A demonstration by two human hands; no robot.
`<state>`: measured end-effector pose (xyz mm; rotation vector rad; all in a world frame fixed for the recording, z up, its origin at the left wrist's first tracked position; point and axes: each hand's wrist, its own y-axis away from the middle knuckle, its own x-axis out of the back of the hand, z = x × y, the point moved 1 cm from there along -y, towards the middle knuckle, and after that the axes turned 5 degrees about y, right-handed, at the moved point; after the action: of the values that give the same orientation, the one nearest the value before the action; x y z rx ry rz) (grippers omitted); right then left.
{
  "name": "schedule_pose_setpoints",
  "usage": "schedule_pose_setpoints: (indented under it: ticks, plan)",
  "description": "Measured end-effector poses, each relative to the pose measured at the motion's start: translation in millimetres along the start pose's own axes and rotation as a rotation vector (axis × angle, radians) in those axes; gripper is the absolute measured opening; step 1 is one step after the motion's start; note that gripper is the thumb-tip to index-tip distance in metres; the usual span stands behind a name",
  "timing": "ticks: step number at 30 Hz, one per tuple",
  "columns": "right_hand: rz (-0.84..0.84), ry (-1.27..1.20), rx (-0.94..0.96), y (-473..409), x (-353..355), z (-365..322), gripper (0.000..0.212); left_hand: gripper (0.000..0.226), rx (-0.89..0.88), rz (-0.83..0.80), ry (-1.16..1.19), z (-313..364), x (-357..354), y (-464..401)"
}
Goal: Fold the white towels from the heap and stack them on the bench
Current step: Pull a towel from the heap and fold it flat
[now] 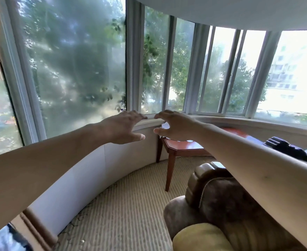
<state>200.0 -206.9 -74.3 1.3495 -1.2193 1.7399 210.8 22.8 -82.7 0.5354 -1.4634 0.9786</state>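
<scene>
Both my arms are stretched out in front of me at chest height toward the curved window. My left hand (123,126) is held palm down with fingers spread and relaxed, holding nothing. My right hand (176,125) is beside it, a small gap between them, fingers loosely bent and empty. No white towel heap and no bench show in this view. A bit of white paper or cloth (165,125) peeks out behind my right hand, on the wooden table.
A red-brown wooden side table (183,148) stands under the window sill (149,122). A brown armchair (219,200) with a yellow cushion (201,238) sits at lower right. A black object (290,148) lies behind my right forearm. Striped carpet (123,211) covers the floor.
</scene>
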Motion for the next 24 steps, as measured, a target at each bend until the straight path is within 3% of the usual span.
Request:
schedule_pose_setpoints:
  ticks: [13,24]
  plan:
    - [-0.017,-0.001,0.012,-160,-111,151,0.062,0.078,0.069,-0.021,0.035,-71,-89,-200]
    - [-0.097,-0.024,-0.013,-301,-215,215,0.063,0.077,0.092,-0.086,0.077,-181,-176,-339]
